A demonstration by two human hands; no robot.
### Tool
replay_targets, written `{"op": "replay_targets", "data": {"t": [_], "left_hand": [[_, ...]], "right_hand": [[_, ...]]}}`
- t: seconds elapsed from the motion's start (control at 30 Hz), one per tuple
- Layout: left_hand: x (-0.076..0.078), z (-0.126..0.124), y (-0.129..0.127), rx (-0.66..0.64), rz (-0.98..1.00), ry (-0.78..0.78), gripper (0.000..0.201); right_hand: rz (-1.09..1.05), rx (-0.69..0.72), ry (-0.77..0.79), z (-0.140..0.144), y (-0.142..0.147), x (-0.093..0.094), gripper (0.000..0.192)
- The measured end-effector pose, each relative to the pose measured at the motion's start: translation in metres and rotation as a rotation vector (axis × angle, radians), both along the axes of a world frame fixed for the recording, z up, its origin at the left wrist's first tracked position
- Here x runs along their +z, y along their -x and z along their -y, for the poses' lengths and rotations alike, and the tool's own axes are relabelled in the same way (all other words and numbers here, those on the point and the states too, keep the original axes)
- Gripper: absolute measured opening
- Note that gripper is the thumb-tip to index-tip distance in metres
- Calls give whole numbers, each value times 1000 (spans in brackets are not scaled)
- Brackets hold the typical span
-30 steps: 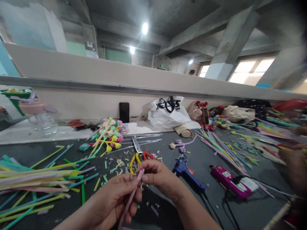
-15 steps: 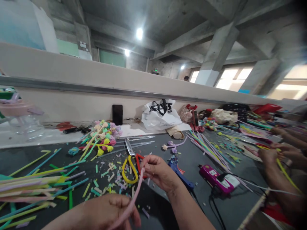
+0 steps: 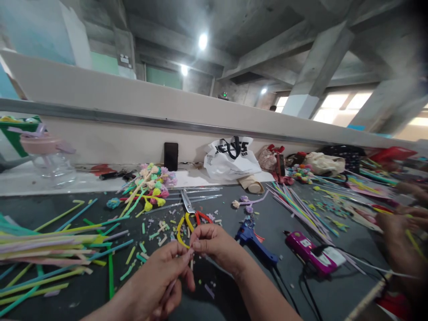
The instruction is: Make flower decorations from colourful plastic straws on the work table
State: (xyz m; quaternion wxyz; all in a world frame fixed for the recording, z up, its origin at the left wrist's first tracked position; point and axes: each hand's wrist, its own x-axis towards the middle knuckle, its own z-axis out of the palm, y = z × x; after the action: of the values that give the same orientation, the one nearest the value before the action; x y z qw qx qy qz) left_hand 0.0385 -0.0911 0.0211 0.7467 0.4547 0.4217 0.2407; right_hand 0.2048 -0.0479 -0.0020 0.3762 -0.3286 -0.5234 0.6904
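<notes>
A pink pipe cleaner runs through my left hand, whose thumb and forefinger pinch it near its end. My right hand meets them there, its thumb and fingertips closed on the tip of the same stem. Most of the stem is hidden by the left fingers. Just behind my hands lie scissors with yellow and red handles, blades pointing away. Short cut bits of pipe cleaner are scattered around them. To the right of my right hand lies a blue glue gun.
Loose pipe cleaners cover the left of the dark table. Pipe-cleaner flowers, a phone and a white bag stand along the back. A purple power strip with cables lies right, near another person's hands.
My left hand has moved up and right along the pink pipe cleaner to meet my right fingertips. The view has shifted slightly left.
</notes>
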Motion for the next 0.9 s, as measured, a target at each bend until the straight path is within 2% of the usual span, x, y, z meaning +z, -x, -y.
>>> {"op": "replay_targets", "data": {"t": [0.23, 0.33, 0.4, 0.5, 0.53, 0.6, 0.67, 0.77, 0.9], "left_hand": [[-7, -2, 1, -17, 32, -30, 29], [-8, -2, 1, -17, 68, 30, 25], [-8, -4, 2, 0, 109, 68, 23], [-10, -9, 5, 78, 161, 98, 22], [-10, -11, 7, 101, 180, 102, 20], [-10, -16, 10, 125, 230, 119, 17], [-5, -20, 15, 151, 279, 141, 14], [13, -23, 25, 203, 302, 149, 13], [43, -22, 37, 202, 316, 20, 12]], "right_hand": [[-6, 38, 32, 3, 4, -2, 17], [52, 70, -49, 1, -1, 2, 25], [241, -58, -243, -5, -6, 2, 35], [637, -409, -538, -17, -12, -5, 30], [730, -479, -587, -20, -13, -9, 27], [814, -517, -635, -26, -11, -16, 28], [872, -516, -698, -28, -8, -22, 31], [930, -508, -774, -28, -4, -24, 30], [968, -425, -842, -20, -2, -18, 23]]}}
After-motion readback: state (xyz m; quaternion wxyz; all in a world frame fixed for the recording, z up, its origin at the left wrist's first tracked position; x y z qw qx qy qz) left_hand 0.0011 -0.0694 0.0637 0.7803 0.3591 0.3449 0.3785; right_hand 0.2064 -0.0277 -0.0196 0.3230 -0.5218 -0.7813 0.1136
